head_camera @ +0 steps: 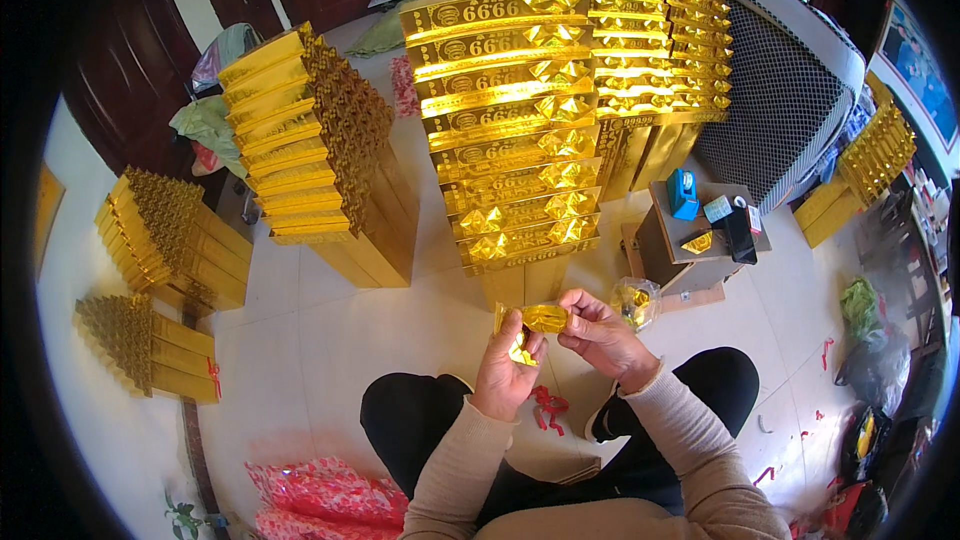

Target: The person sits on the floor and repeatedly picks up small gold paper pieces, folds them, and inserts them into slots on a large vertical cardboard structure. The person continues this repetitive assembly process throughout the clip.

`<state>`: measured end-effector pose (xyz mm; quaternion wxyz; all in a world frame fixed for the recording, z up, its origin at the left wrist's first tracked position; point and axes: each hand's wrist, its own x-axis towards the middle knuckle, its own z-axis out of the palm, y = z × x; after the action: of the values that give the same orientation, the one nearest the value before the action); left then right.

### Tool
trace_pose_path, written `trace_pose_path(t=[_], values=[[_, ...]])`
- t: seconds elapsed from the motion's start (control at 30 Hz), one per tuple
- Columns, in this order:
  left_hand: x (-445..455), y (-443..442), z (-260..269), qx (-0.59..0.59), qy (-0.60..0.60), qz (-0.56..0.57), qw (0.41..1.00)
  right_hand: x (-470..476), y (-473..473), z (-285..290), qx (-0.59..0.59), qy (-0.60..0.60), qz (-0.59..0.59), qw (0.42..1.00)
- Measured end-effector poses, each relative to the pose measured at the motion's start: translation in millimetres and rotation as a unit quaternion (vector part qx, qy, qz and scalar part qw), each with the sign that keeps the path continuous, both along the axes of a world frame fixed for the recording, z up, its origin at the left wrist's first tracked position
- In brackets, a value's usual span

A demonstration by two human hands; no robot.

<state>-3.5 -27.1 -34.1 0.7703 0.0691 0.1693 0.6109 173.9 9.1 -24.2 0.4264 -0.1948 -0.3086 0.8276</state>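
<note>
A folded piece of shiny gold foil paper is held between my two hands, just in front of a tall gold stack. My left hand grips it by the left end, with more crumpled gold foil showing below the thumb. The thumb and fingertips of my right hand pinch its right end. Directly ahead stands the stepped stack of gold paper boxes, bearing printing and small foil ingots along its steps. Part of the folded foil is hidden by my fingers.
More gold stacks stand left and behind. At right, a small wooden stand carries a blue tape dispenser, a phone and a foil ingot. A clear bag sits beside it; red ribbon lies between my feet.
</note>
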Motion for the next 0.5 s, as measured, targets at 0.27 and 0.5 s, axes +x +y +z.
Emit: trace_pose_path(t=[0.27, 0.5], values=[[2.1, -1.2, -14.0, 0.022, 0.038, 0.003, 0.999, 6.5, 4.2, -15.7, -0.038, 0.012, 0.02, 0.999], [2.9, -2.5, -5.8, 0.015, -0.01, -0.03, 0.999, 6.6, 6.1, -15.1, 0.001, -0.041, -0.008, 0.999]])
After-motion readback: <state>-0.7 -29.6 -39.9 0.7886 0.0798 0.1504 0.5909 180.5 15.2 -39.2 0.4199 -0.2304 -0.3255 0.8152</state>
